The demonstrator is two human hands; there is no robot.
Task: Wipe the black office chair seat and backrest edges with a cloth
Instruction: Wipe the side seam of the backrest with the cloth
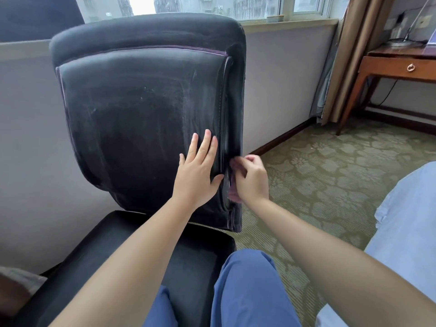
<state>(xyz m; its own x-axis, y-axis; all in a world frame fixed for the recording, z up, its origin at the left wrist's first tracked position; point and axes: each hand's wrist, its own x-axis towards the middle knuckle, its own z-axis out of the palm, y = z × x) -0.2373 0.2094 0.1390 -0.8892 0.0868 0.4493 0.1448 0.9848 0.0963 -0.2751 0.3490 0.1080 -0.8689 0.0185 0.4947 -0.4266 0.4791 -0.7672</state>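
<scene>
Chair backrest (pixel 146 109) upright before window, padded, dusty, likely yields under pressure. Left hand (pixel 198 171) flat, fingers straight, bracing front panel. Right hand (pixel 250 178) curled, pinching small purplish cloth (pixel 233 192) against right edge seam. Cloth soft, light; bunch firmly.

Bare forearms (pixel 141 256); blue trousers (pixel 247 291)
</scene>
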